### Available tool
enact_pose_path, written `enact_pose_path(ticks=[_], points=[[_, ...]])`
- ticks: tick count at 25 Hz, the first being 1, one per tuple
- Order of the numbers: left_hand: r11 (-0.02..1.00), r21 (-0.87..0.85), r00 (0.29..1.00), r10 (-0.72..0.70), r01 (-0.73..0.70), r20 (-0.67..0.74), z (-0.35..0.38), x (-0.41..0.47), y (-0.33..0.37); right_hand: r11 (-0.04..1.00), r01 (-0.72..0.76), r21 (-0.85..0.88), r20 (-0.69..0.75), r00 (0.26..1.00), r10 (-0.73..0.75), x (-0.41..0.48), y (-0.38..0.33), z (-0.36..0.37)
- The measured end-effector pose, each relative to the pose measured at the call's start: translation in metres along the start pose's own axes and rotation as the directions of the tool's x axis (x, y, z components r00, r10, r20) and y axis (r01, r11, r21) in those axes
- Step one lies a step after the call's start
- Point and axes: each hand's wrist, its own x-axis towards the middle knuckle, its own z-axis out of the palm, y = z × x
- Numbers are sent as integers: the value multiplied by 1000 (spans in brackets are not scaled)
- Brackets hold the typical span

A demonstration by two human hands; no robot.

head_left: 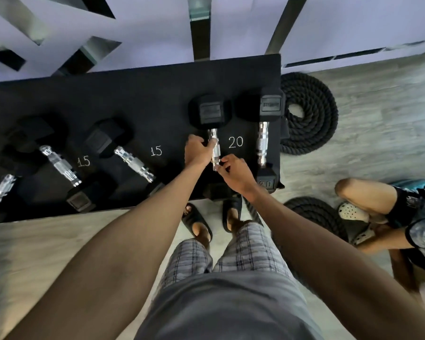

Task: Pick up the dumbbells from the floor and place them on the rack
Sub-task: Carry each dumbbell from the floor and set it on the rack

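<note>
A black rack [145,94] with white numbers 15 and 20 fills the upper middle of the head view. A black hex dumbbell [210,111] with a chrome handle lies on it beside the 20. My left hand [198,150] grips the handle's upper part. My right hand [236,173] holds the handle's near end with its fingertips, covering the near head. A second 20 dumbbell [268,106] rests to the right, near the rack's edge. Two 15 dumbbells [59,165] [133,163] lie slanted on the left, and another chrome handle [4,185] shows at the far left.
A coiled black battle rope [312,114] lies on the floor right of the rack, another coil [314,214] near my feet. A second person crouches at the right edge [390,217]. My feet in black slides [199,222] stand at the rack's front edge.
</note>
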Motion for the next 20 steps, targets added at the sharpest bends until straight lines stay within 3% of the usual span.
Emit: enact_pose_path(ticks=[4, 8, 11, 20], points=[[928, -363, 992, -50, 88, 113, 8, 13, 2, 1000, -14, 19, 59, 998, 13, 19, 4, 6], [847, -514, 979, -35, 134, 198, 18, 30, 3, 993, -51, 105, 96, 995, 40, 35, 0, 20], [850, -510, 983, -46, 131, 175, 25, 31, 6, 979, -75, 187, 75, 995, 62, 39, -4, 25], [910, -407, 995, -52, 83, 86, 24, 27, 11, 983, -54, 176, 70, 997, 42, 40, -13, 25]])
